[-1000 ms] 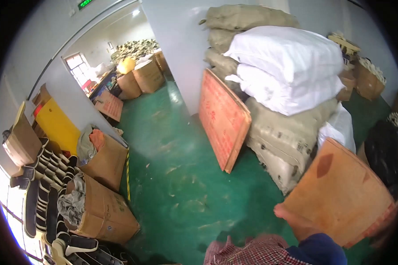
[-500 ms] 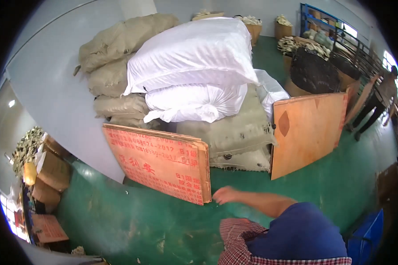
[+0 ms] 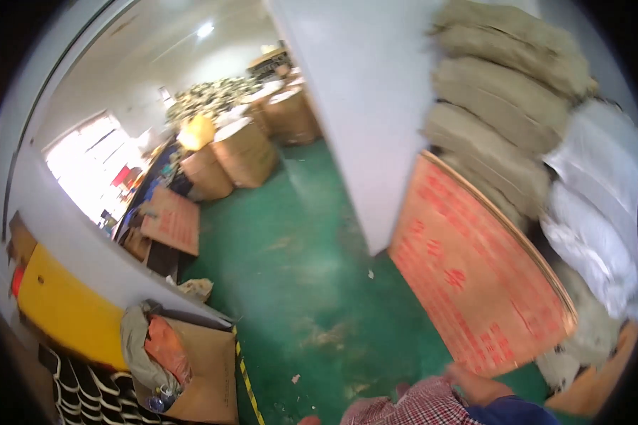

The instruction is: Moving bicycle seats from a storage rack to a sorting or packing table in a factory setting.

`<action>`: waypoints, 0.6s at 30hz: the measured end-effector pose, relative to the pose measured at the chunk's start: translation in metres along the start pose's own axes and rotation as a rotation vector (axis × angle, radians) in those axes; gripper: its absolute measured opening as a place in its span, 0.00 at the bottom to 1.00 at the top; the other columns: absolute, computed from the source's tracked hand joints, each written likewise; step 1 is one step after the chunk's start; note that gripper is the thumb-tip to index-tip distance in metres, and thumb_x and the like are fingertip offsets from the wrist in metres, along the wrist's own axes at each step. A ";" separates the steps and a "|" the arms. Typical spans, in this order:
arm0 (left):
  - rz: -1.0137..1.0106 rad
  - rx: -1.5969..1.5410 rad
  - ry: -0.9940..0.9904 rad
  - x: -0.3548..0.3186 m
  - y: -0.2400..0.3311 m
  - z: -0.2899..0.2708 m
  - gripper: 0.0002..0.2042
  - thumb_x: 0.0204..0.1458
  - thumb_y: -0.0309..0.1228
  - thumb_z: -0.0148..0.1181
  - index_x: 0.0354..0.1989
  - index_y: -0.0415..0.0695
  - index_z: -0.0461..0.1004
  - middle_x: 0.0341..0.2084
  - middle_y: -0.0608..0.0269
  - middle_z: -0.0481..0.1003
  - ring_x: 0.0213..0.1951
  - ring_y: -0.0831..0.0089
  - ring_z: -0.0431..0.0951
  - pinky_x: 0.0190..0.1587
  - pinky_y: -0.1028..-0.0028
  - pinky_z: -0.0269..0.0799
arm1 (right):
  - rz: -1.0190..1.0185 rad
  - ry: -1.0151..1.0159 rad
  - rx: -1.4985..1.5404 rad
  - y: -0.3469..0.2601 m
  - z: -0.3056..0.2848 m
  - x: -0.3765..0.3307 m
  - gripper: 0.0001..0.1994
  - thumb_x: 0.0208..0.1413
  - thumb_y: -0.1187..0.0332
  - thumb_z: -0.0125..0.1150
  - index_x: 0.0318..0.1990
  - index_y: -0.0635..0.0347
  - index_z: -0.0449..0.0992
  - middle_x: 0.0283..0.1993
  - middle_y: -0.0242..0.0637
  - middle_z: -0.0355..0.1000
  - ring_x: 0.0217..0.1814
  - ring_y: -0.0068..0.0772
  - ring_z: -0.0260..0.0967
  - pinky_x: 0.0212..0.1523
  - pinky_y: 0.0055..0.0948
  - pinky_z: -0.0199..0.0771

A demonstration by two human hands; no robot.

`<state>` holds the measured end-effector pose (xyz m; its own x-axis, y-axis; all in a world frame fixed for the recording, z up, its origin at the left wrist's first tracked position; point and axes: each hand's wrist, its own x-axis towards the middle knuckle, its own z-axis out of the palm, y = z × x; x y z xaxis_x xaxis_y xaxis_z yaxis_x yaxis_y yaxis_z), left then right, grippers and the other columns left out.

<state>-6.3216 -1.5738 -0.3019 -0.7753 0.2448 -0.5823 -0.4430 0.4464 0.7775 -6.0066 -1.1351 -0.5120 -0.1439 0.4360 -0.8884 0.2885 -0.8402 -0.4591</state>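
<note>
My right hand (image 3: 463, 377), at the end of a blue sleeve, is at the lower edge of a stack of plywood boards (image 3: 475, 276). The boards stand tilted against sacks, their front printed in red. Whether the hand touches them is unclear, and its fingers are blurred. A small patch of skin (image 3: 309, 421) at the bottom edge seems to be my left hand; its fingers do not show. Red checked cloth (image 3: 422, 405) covers my front.
Beige sacks (image 3: 500, 92) and white sacks (image 3: 592, 241) are piled on the right beside a pale wall (image 3: 347, 106). A doorway leads over green floor (image 3: 290, 234) to large cartons (image 3: 244, 152). Lower left are a yellow panel (image 3: 67, 304) and an open carton (image 3: 209, 368) holding bags.
My view has swung left, so the sacks and boards now lie to the right and the doorway shows. My right hand stays near the boards' lower corner.
</note>
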 end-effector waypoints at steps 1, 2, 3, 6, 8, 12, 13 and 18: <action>0.411 0.527 0.079 0.004 -0.045 -0.030 0.21 0.49 0.41 0.59 0.49 0.44 0.71 0.37 0.57 0.76 0.40 0.57 0.74 0.39 0.56 0.69 | -0.150 -0.330 -0.492 -0.057 0.127 -0.029 0.08 0.54 0.69 0.52 0.41 0.59 0.70 0.27 0.38 0.68 0.24 0.31 0.66 0.24 0.34 0.71; 0.833 1.075 0.128 0.008 -0.090 -0.055 0.23 0.46 0.44 0.58 0.48 0.43 0.71 0.40 0.55 0.75 0.46 0.50 0.72 0.44 0.48 0.65 | -0.403 -0.590 -0.623 -0.102 0.231 -0.023 0.05 0.55 0.71 0.51 0.37 0.57 0.72 0.22 0.32 0.66 0.20 0.27 0.63 0.22 0.28 0.67; 0.814 1.051 0.162 0.029 -0.083 -0.056 0.23 0.46 0.44 0.58 0.48 0.43 0.71 0.40 0.55 0.75 0.46 0.50 0.72 0.44 0.48 0.65 | -0.666 -0.648 -0.751 -0.146 0.313 -0.051 0.05 0.55 0.69 0.52 0.36 0.57 0.73 0.19 0.29 0.66 0.18 0.24 0.63 0.21 0.26 0.65; 0.695 0.810 0.278 0.120 -0.045 -0.087 0.22 0.47 0.44 0.58 0.48 0.43 0.71 0.39 0.55 0.75 0.45 0.50 0.72 0.43 0.48 0.65 | -1.216 -0.733 -0.773 -0.277 0.500 -0.085 0.08 0.57 0.69 0.50 0.40 0.61 0.72 0.26 0.31 0.70 0.24 0.22 0.68 0.25 0.25 0.69; 0.571 0.693 0.347 0.149 -0.031 -0.148 0.22 0.47 0.44 0.58 0.47 0.44 0.71 0.39 0.55 0.75 0.45 0.50 0.72 0.43 0.49 0.65 | -0.958 -0.789 -0.560 -0.327 0.591 -0.142 0.07 0.57 0.71 0.50 0.40 0.61 0.72 0.25 0.31 0.70 0.24 0.22 0.68 0.25 0.25 0.70; 0.493 0.384 0.368 0.294 0.073 -0.181 0.21 0.48 0.44 0.57 0.47 0.44 0.71 0.38 0.55 0.75 0.44 0.50 0.72 0.42 0.49 0.65 | -0.871 -0.663 -0.649 -0.340 0.639 -0.065 0.08 0.56 0.68 0.51 0.38 0.60 0.73 0.23 0.34 0.71 0.24 0.28 0.68 0.25 0.30 0.70; 0.446 0.309 0.354 0.322 0.087 -0.180 0.21 0.48 0.44 0.57 0.47 0.45 0.71 0.38 0.55 0.75 0.43 0.50 0.73 0.42 0.50 0.65 | -1.058 -0.374 -1.040 -0.327 0.625 -0.031 0.10 0.52 0.63 0.54 0.34 0.59 0.76 0.25 0.39 0.74 0.25 0.36 0.70 0.28 0.35 0.71; 0.263 0.010 0.303 0.482 0.188 -0.228 0.20 0.49 0.44 0.56 0.47 0.45 0.71 0.37 0.55 0.75 0.42 0.50 0.73 0.41 0.51 0.66 | -1.046 -0.691 -1.922 -0.315 0.449 0.086 0.15 0.40 0.63 0.60 0.36 0.57 0.78 0.36 0.48 0.75 0.40 0.51 0.73 0.37 0.45 0.72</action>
<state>-6.8809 -1.5682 -0.3825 -0.9599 0.0873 -0.2664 -0.2089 0.4108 0.8875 -6.5352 -0.9779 -0.4465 -0.8643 -0.1229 -0.4877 0.1212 0.8903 -0.4390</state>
